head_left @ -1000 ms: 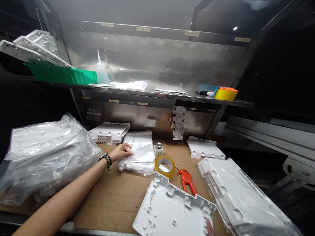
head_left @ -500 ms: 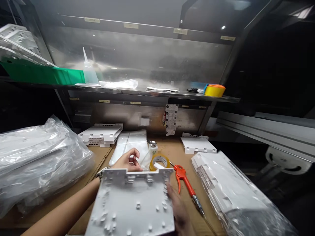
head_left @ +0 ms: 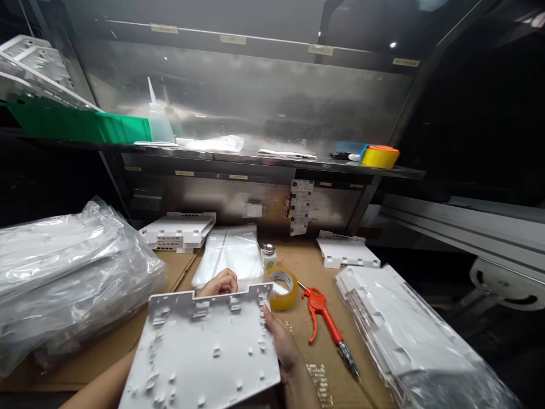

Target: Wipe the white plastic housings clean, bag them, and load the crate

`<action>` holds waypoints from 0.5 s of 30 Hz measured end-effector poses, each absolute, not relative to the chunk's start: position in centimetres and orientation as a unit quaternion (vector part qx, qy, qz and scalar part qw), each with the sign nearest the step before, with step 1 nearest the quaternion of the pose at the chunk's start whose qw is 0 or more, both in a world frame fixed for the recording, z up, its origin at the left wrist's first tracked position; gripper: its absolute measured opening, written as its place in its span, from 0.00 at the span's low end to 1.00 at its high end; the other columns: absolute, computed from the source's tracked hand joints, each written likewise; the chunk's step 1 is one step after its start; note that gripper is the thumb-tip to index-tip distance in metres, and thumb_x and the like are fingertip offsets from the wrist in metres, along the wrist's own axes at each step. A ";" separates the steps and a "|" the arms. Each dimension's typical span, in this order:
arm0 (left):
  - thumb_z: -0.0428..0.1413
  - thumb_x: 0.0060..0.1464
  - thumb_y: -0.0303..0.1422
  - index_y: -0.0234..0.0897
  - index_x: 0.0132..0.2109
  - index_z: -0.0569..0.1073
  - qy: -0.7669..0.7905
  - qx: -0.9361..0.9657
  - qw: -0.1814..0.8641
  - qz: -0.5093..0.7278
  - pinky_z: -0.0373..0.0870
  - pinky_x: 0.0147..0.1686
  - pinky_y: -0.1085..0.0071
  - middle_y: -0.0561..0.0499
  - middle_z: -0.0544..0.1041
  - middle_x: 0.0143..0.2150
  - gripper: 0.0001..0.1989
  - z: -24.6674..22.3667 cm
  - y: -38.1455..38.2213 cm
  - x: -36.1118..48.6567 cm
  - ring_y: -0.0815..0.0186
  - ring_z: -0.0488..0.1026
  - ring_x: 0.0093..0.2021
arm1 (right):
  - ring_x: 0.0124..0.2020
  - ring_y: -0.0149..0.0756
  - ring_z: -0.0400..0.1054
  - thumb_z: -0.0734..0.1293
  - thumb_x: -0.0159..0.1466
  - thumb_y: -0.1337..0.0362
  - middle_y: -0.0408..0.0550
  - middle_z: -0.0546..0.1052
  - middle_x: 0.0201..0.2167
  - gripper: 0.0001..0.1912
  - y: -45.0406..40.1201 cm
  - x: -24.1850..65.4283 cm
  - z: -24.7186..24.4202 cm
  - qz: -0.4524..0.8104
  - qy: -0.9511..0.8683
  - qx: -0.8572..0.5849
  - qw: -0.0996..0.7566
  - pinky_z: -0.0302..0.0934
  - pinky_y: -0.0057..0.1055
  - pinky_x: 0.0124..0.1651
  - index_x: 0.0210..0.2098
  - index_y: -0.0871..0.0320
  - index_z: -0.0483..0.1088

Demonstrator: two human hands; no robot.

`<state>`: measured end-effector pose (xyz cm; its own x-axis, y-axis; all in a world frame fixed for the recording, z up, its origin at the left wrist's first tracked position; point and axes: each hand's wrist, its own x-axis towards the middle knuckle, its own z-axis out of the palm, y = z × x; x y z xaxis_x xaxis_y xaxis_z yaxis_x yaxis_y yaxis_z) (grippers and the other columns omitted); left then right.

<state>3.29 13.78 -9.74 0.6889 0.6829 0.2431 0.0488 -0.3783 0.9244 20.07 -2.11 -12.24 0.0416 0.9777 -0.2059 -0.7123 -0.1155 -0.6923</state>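
Note:
A white plastic panel [head_left: 204, 352] with small raised clips and posts is held up at the bottom centre, its top edge notched. My right hand [head_left: 285, 346] grips its right edge, the thumb on the near face. Behind the top edge, my left hand [head_left: 219, 283] shows with its fingers curled; whether anything is in them is hidden. Just beyond that hand lie clear plastic bags [head_left: 232, 250]. A roll of yellow tape [head_left: 283, 288] and a red air gun [head_left: 322, 312] are to the right of the panel.
Bagged white panels fill the left [head_left: 76, 272] and right [head_left: 409, 329]. White panels stand behind at left [head_left: 181, 229] and right [head_left: 348, 251]. A small bottle [head_left: 268, 257] is behind the tape. The metal shelf [head_left: 298, 161] holds a green bin [head_left: 85, 125] and yellow roll [head_left: 380, 157].
The panel has shifted left and tilted, along with my right hand. My left hand has sunk lower behind its top edge, fingers more tightly curled. Small clear pieces now show on the cardboard.

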 end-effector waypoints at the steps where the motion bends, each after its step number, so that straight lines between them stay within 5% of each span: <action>1: 0.64 0.56 0.40 0.35 0.32 0.70 0.231 0.779 0.494 0.310 0.70 0.31 0.69 0.51 0.70 0.40 0.15 -10.1 13.6 3.4 0.69 0.68 0.32 | 0.51 0.51 0.77 0.76 0.58 0.46 0.56 0.84 0.42 0.30 -1.8 19.8 -12.1 0.661 -0.198 -0.347 0.635 0.67 0.45 0.56 0.50 0.62 0.78; 6: 0.62 0.60 0.39 0.36 0.33 0.71 0.226 0.824 0.412 0.316 0.72 0.36 0.66 0.50 0.73 0.41 0.13 -10.3 14.4 2.2 0.66 0.69 0.35 | 0.49 0.51 0.78 0.76 0.57 0.46 0.56 0.84 0.40 0.30 -1.8 20.2 -12.4 0.655 -0.189 -0.367 0.633 0.67 0.45 0.56 0.48 0.64 0.79; 10: 0.58 0.60 0.33 0.37 0.33 0.78 0.250 0.857 0.311 0.327 0.69 0.48 0.57 0.45 0.74 0.55 0.08 -9.1 15.8 1.1 0.63 0.69 0.39 | 0.51 0.53 0.77 0.77 0.57 0.45 0.57 0.84 0.42 0.31 -2.9 21.2 -13.7 0.657 -0.166 -0.376 0.632 0.67 0.46 0.56 0.48 0.64 0.79; 12: 0.55 0.60 0.30 0.42 0.44 0.81 0.260 0.866 0.277 0.324 0.67 0.53 0.54 0.44 0.71 0.63 0.11 -8.4 15.9 1.1 0.59 0.70 0.44 | 0.53 0.54 0.76 0.77 0.56 0.46 0.57 0.84 0.44 0.32 -3.7 21.4 -14.2 0.654 -0.146 -0.384 0.635 0.67 0.47 0.58 0.50 0.64 0.78; 15: 0.53 0.60 0.29 0.47 0.64 0.71 0.262 0.874 0.262 0.315 0.68 0.57 0.54 0.45 0.65 0.70 0.25 -6.9 15.1 1.8 0.53 0.70 0.56 | 0.57 0.57 0.74 0.72 0.58 0.39 0.58 0.83 0.47 0.37 -5.1 21.7 -14.6 0.636 -0.140 -0.410 0.639 0.67 0.52 0.58 0.55 0.62 0.76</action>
<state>1.76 15.12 -6.88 0.6641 0.6236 0.4124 0.2934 -0.7248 0.6234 21.70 -5.14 -14.62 0.1516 0.9270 -0.3432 -0.6978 -0.1455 -0.7014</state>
